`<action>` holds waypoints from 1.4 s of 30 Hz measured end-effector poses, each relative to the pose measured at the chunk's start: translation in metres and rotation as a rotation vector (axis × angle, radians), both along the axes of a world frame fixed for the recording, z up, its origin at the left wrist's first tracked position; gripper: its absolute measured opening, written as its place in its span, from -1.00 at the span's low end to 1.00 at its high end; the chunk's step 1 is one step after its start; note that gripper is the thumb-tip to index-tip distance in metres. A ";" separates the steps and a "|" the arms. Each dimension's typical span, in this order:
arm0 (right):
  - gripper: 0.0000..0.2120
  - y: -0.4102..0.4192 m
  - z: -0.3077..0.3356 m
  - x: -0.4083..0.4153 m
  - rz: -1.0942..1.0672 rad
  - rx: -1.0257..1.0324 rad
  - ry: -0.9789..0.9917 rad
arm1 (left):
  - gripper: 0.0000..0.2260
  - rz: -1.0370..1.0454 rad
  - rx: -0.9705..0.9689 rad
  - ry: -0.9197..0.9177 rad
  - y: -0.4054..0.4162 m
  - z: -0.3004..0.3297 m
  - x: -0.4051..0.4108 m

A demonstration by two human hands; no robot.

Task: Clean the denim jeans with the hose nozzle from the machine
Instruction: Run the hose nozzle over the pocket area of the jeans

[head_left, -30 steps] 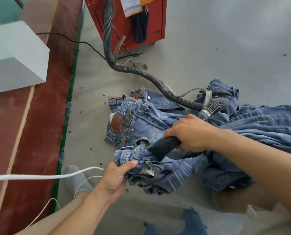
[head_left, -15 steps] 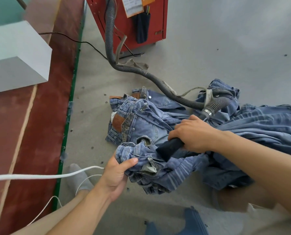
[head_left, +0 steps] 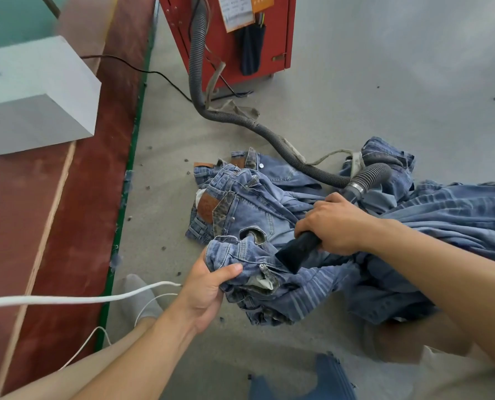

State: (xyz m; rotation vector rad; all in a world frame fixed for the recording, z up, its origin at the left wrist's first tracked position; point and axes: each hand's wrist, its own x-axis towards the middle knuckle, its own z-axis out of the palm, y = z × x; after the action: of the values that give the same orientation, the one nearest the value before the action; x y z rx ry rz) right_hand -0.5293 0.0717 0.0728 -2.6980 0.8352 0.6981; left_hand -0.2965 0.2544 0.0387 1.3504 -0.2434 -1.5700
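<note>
Nozzle [head_left: 296, 251] slid nearer left hand [head_left: 208, 287] gripping jeans [head_left: 258, 209].

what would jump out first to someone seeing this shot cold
Probably the rumpled heap of denim jeans on the grey floor at centre, with the right hand gripping a black hose nozzle pressed to the fabric. The left hand pinches a bunched waistband beside it. A grey ribbed hose snakes back to the red machine at the top.

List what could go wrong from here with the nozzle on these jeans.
1. The black nozzle tip sits against loose denim jeans; fabric could get sucked in.
2. The left hand pinches only the waistband edge, which might slip.
3. The grey hose loops over the pile and could drag it.
</note>
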 end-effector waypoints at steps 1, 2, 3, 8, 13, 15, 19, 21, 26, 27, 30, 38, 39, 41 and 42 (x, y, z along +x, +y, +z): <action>-0.67 -0.003 0.002 0.000 -0.014 0.006 -0.007 | -0.48 0.009 -0.001 0.005 0.000 0.000 0.000; -0.66 -0.007 0.004 -0.001 -0.031 0.005 -0.011 | -0.47 0.013 -0.005 0.010 -0.001 0.000 0.000; -0.65 -0.012 0.006 -0.003 -0.049 0.001 -0.016 | -0.47 0.012 -0.011 0.013 -0.001 0.001 0.000; -0.72 -0.016 0.004 -0.012 -0.049 -0.057 0.042 | -0.43 0.007 -0.029 0.024 -0.002 0.002 0.000; -0.65 -0.003 -0.001 -0.002 -0.011 0.017 0.002 | -0.46 0.014 -0.023 0.013 -0.003 0.004 -0.002; -0.63 -0.008 0.010 -0.001 -0.066 0.045 -0.061 | -0.47 0.022 -0.020 0.008 -0.004 0.009 -0.002; -0.63 -0.019 0.040 -0.003 -0.189 0.095 -0.193 | -0.50 -0.001 -0.027 0.002 -0.006 0.016 -0.003; -0.64 -0.017 0.054 0.000 -0.201 0.116 -0.248 | -0.53 -0.060 -0.043 -0.020 -0.007 0.018 -0.003; -0.65 0.009 0.064 0.016 -0.065 0.065 -0.254 | -0.48 -0.299 -0.135 -0.109 -0.009 0.022 -0.006; -0.64 0.013 0.063 0.020 -0.041 0.044 -0.250 | -0.51 -0.311 -0.135 -0.135 -0.008 0.021 -0.007; -0.64 0.017 0.064 0.026 -0.048 0.026 -0.285 | -0.59 -0.251 -0.085 -0.158 -0.006 0.020 -0.005; -0.75 -0.013 0.084 0.014 -0.230 0.162 -0.256 | -0.75 -0.244 -0.069 -0.096 -0.008 0.031 -0.014; -0.75 -0.010 0.083 0.015 -0.211 0.179 -0.224 | -0.77 -0.305 -0.098 -0.158 -0.007 0.032 -0.015; -0.75 -0.002 0.078 0.022 -0.149 0.191 -0.196 | -0.78 -0.414 -0.141 -0.280 -0.006 0.033 -0.015; -0.75 0.001 0.076 0.025 -0.124 0.188 -0.216 | -0.78 -0.452 -0.156 -0.322 -0.006 0.034 -0.015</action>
State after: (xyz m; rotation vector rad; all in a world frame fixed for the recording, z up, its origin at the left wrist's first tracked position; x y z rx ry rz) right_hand -0.5041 0.0726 0.1485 -2.4742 0.8291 0.4256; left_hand -0.3118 0.2487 0.0726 1.4877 -0.9040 -1.6439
